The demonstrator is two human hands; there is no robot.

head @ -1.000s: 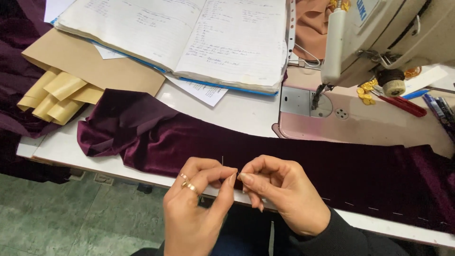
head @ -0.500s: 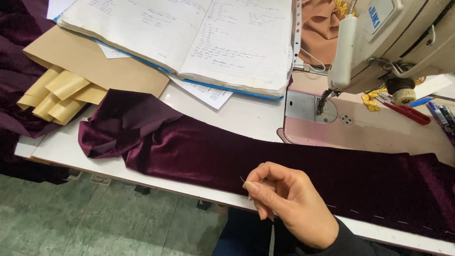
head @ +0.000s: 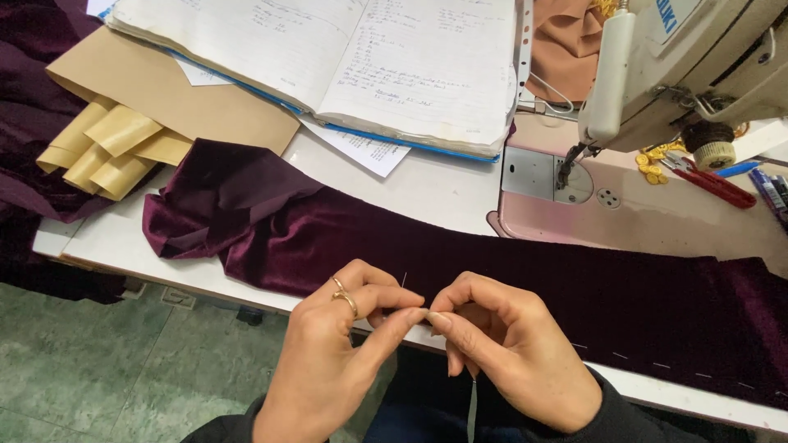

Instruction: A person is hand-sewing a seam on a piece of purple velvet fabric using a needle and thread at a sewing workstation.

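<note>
Velvet strip's (head: pixel 509 279) near edge hidden behind pinching left hand (head: pixel 328 361), right hand (head: pixel 509 353).

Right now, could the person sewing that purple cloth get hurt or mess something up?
Maybe. The needle sticks up right beside the fingertips of the left hand and right hand, so a slip could prick a finger. The cloth lies along the table edge, and its bunched end could slide off and tug the stitches.
</note>
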